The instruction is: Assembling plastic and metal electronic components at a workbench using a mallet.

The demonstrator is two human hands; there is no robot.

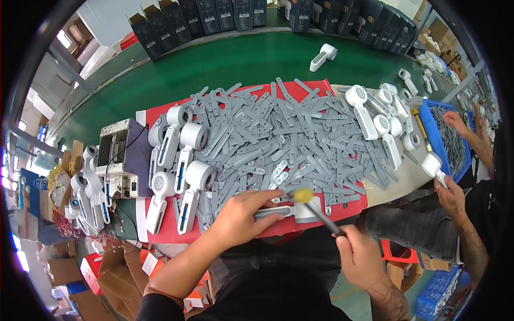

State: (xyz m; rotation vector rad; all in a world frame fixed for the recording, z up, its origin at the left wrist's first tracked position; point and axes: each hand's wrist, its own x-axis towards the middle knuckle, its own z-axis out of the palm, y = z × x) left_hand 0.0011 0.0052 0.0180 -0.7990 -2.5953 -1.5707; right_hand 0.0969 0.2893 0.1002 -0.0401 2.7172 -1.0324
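My left hand (243, 214) presses down on a white and grey handheld fan body (292, 212) lying at the near edge of the red mat (289, 88). My right hand (360, 255) grips the black handle of a small mallet (316, 208). Its yellow head hovers just above the fan body, beside my left fingertips. A large heap of grey plastic strips (278, 134) covers the mat beyond my hands.
Finished white fans (179, 160) lie in rows at the mat's left; more white fans (380, 115) lie at the right. A grey machine (124, 155) stands at far left. Another person's hand (450, 195) holds a white fan near a blue bin (436, 139). Black boxes (225, 16) line the green conveyor (235, 61).
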